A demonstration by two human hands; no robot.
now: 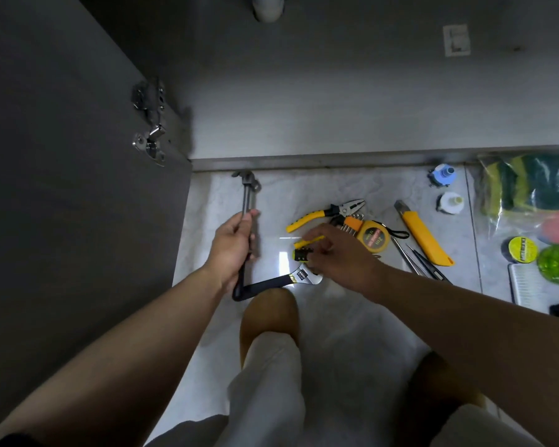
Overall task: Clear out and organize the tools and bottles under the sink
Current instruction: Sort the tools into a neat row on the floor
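We see yellow-handled pliers [323, 214], a yellow tape measure [373, 240] with a red label, a yellow utility knife [425, 235], a black-handled silver wrench [271, 285], a grey steel tool [246, 195], a small yellow-and-black piece [299, 253], green-and-yellow sponges [530, 185] and a white, grey-veined floor [304, 188].

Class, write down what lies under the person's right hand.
Visible under the right hand: a small yellow-and-black tool and the silver head of a black-handled adjustable wrench. The hand covers the tool's right end, so its grip is hidden.
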